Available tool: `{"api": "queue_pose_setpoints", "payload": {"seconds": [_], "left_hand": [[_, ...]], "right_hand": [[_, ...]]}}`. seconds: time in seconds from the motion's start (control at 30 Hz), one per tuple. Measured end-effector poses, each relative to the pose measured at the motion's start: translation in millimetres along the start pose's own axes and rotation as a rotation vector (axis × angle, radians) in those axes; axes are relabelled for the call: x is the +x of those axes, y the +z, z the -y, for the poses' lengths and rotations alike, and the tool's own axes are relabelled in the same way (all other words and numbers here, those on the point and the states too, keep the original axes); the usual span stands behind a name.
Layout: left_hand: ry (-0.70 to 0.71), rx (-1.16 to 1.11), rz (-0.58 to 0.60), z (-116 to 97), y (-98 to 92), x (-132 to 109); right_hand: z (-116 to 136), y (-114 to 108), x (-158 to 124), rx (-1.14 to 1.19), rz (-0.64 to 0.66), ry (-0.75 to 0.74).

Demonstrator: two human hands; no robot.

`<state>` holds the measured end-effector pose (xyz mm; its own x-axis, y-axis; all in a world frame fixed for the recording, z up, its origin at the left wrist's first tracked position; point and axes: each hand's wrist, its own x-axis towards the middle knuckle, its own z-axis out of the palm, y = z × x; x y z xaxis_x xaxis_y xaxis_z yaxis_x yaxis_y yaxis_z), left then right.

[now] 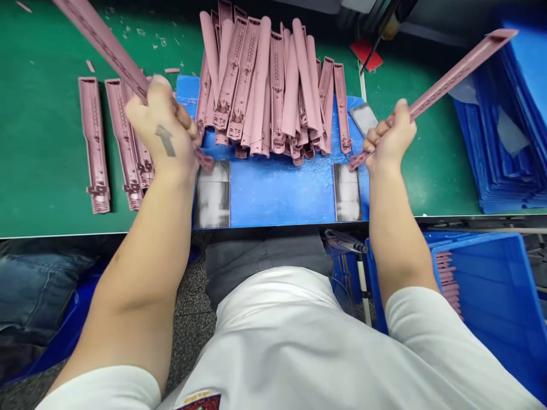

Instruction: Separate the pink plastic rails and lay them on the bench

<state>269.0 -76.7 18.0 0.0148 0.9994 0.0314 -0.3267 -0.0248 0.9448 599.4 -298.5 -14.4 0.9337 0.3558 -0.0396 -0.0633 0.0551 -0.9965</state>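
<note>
Pink left strip [102,40] clamped in left hand [164,134], right strip [457,71] in right hand [391,139].
A carelessly swung long end could scatter the pile [265,85] between the hands.

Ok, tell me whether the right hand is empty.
No, the right hand is closed around a long pink plastic strip that slants up to the right.

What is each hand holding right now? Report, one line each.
Left hand: closed, gripping a long pink plastic part.
Right hand: closed, gripping a second pink part.
</note>
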Motion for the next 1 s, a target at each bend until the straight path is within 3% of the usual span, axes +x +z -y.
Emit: {"api": "queue_pose_setpoints", "payload": {"seconds": [0.13, 0.23, 0.3, 0.37, 0.43, 0.5, 0.57, 0.67, 0.77, 0.83, 0.9, 1.0], "left_hand": [[-0.038, 0.034, 0.038, 9.9, 0.0, 11.0], [0.096, 0.048, 0.034, 20.4, -3.5, 13.2], [0.243, 0.013, 0.072, 20.9, -15.8, -1.2], [0.316, -0.010, 0.168, 12.2, -38.9, -30.3], [0.303, -0.011, 0.198, -3.4, -65.6, -63.1], [0.234, 0.037, 0.171, -18.6, -81.5, -82.6], [0.121, 0.094, 0.144, -24.3, -75.6, -78.8], [0.033, 0.101, 0.202, -8.7, -37.8, -42.0], [0.268, -0.001, 0.219, 11.1, -19.4, -18.7], [0.396, -0.022, 0.267, 12.4, -35.7, -32.1], [0.425, -0.008, 0.307, 4.1, -66.2, -62.6], [0.281, 0.018, 0.266, -13.8, -97.0, -95.5]], "right_hand": [[-0.7, 7.9, 6.6, -0.001, 0.045, 0.014], [1.2, 15.3, -12.1, 0.107, -0.051, -0.175], [4.0, 10.8, -44.6, 0.153, -0.023, -0.376], [7.4, -5.4, -90.2, 0.107, 0.094, -0.505], [11.8, -27.5, -134.6, 0.050, 0.133, -0.541], [17.3, -43.0, -157.9, 0.012, 0.122, -0.467], [21.5, -42.0, -148.1, -0.038, 0.117, -0.327], [18.7, -12.3, -93.0, -0.072, 0.049, -0.232], [9.9, 12.1, -65.5, -0.033, 0.002, -0.409], [6.3, 3.3, -87.4, -0.040, 0.084, -0.537], [6.7, -23.3, -129.0, -0.043, 0.179, -0.600], [14.4, -56.9, -172.0, -0.030, 0.221, -0.456]]}}
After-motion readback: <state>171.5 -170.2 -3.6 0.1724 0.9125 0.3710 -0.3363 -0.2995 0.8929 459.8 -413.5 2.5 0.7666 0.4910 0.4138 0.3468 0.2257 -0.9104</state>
